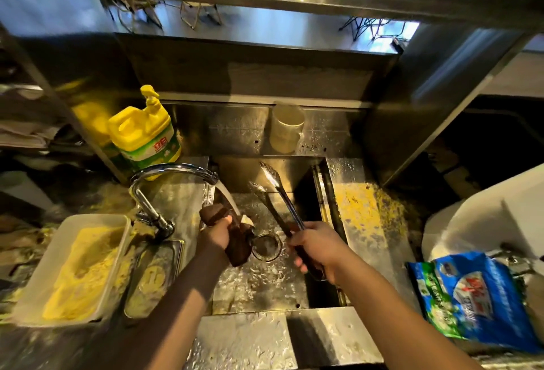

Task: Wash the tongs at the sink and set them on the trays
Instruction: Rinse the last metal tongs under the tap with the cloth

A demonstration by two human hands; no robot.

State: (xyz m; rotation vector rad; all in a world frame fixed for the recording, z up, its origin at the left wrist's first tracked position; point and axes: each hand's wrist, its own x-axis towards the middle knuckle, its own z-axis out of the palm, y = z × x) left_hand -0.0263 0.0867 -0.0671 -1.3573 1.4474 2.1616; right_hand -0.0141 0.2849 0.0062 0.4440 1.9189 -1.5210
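Metal tongs (275,190) with dark handles point up and away over the steel sink (259,284). My right hand (316,247) grips them by the handle end, their two jaws spread apart. My left hand (216,234) holds a dark brown cloth (235,237) under the water running from the chrome tap (164,174). The cloth hangs just left of the round drain strainer (266,246). Cloth and tongs do not touch.
A yellow dish-soap jug (144,134) stands behind the tap. A white tub of yellow crumbs (79,266) and a small metal tray (153,278) sit at the left. A clear cup (287,128) stands on the back ledge. A blue bag (474,299) lies on the crumb-strewn right counter.
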